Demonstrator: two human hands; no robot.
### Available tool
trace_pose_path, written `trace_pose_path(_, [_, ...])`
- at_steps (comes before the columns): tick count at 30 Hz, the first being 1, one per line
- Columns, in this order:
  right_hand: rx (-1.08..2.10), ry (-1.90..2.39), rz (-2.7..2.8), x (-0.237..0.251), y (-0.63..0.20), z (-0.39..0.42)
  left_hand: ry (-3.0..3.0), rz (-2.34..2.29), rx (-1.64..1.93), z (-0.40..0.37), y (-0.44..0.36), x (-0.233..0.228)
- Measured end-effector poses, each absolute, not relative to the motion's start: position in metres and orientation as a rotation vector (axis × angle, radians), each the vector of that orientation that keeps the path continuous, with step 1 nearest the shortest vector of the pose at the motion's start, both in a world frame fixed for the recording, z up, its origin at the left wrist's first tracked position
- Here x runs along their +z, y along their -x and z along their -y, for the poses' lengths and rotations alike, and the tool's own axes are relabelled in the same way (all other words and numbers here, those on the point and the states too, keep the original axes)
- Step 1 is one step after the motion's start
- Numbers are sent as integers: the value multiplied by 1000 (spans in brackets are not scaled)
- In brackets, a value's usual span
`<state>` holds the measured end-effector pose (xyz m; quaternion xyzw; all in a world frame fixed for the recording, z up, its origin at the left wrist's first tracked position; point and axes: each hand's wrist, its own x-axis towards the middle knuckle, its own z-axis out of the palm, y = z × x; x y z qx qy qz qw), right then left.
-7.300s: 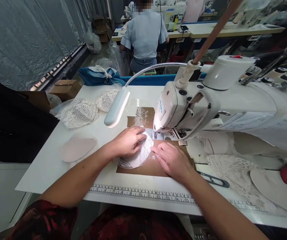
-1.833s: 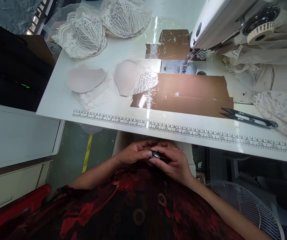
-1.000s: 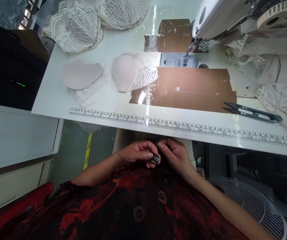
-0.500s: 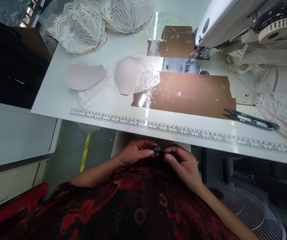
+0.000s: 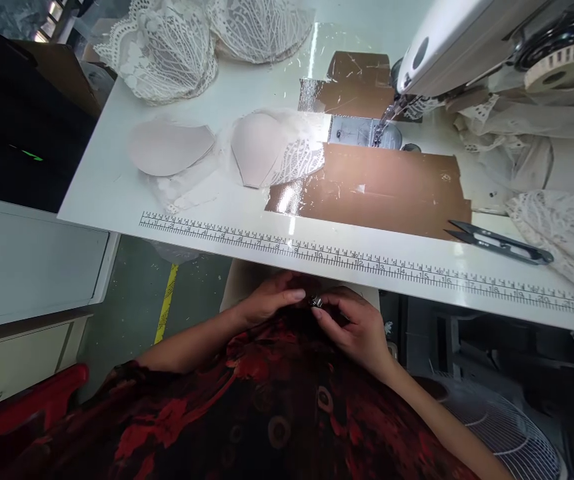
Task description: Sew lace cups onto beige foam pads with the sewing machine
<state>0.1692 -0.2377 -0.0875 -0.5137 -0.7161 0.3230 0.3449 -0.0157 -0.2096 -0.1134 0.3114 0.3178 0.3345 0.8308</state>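
Note:
Below the table's front edge, close to the dark red patterned shirt, my right hand pinches a small shiny metal bobbin case between thumb and fingertips. Just left of it is my left hand, its thumb stretched toward the bobbin case and apart from the fingers, which lie partly in shadow. Nothing shows between them. On the table above, a beige foam bra cup rests with white lace beside the needle plate of the sewing machine.
Another foam cup lies left, below lace bra cups. Thread snips rest on the right near piled lace. Brown tape and a printed ruler cover part of the table. A fan stands below right.
The bobbin case has passed from my left hand to my right. My right hand has moved slightly left, and my left fingers have opened. The camera view has shifted a little.

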Motion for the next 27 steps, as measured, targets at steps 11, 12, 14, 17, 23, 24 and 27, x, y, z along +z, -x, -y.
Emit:
trace_pose_path(11, [825, 1356, 2007, -92, -170, 240, -276, -679, 783, 204, 9, -109])
trace_pose_path(12, [810, 1357, 2017, -92, -170, 240, -321, -724, 801, 204, 10, -109])
trace_pose_path(14, [748, 1334, 2047, -91, -170, 240, -522, -858, 823, 202, 12, -109])
trace_pose_path(17, [627, 1277, 2107, -91, -170, 240, -890, -938, 643, 202, 15, -109])
trace_pose_path(23, [451, 1273, 2206, -92, -170, 240, -905, -854, 370, 208, 10, -110])
trace_pose_path(24, [435, 1288, 2210, -92, -170, 240, -849, -871, 406, 209, 8, -111])
trace_pose_path(27, [446, 1310, 2197, -92, -169, 239, -652, -936, 525, 209, 5, -110])
